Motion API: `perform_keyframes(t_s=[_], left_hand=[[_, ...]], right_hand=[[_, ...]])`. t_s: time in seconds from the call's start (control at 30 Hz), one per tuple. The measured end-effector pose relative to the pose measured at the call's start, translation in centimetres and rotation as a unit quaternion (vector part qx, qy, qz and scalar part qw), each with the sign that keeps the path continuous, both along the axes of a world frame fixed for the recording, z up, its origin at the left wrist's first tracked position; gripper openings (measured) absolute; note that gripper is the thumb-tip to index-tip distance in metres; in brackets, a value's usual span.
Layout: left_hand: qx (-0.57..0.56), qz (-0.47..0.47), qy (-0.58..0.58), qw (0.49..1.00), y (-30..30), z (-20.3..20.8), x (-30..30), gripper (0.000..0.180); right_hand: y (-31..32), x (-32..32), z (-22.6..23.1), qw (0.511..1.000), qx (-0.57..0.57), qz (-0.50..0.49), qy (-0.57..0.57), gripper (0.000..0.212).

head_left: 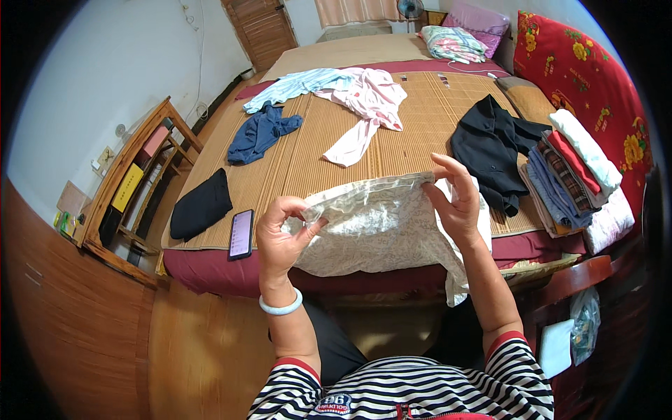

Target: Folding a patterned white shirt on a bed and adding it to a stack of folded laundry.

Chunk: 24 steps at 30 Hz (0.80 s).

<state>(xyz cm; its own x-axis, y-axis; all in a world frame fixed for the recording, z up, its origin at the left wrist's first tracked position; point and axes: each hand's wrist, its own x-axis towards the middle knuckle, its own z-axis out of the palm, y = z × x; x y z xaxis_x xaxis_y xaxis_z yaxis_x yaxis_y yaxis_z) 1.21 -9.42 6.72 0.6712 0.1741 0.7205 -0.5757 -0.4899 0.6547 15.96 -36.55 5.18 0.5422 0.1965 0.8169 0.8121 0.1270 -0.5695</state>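
Observation:
I hold a white garment with a fine grey pattern (381, 227) up over the near edge of the bed. My left hand (281, 234) pinches its upper left corner, a pale bangle on that wrist. My right hand (453, 199) grips its upper right corner, fingers partly spread. The cloth hangs down over the bed's dark red edge (224, 269).
On the bamboo mat (308, 150) lie a pink-and-white garment (367, 105), a light blue one (301, 84), a dark blue one (260, 133), black clothes (490, 147) (201, 204) and a phone (241, 234). A folded stack (574, 178) sits right. A wooden chair (133, 189) stands left.

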Motion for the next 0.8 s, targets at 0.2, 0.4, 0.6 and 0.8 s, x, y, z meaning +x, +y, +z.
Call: perform_keyframes(t_s=[0.2,0.4,0.6,0.8], left_hand=[[0.106,0.023,-0.023,0.994,-0.9,1.9,-1.1,0.034],[0.177,0.107,-0.029,0.978,-1.6,3.0,-1.5,0.031],[0.144,0.066,-0.036,0.987,-1.3,2.7,-1.0,0.025],[-0.023,0.047,-0.003,0.999,-0.9,1.4,-1.1,0.016]], right_hand=[[-0.3,-0.2,0.8,0.998,-0.029,-0.039,-0.044,0.054],[-0.8,0.2,1.3,0.990,-0.069,-0.079,-0.098,0.051],[-0.4,-0.1,0.9,0.999,-0.041,-0.031,-0.002,0.041],[0.0,-0.1,0.5,0.992,0.001,0.077,0.099,0.032]])
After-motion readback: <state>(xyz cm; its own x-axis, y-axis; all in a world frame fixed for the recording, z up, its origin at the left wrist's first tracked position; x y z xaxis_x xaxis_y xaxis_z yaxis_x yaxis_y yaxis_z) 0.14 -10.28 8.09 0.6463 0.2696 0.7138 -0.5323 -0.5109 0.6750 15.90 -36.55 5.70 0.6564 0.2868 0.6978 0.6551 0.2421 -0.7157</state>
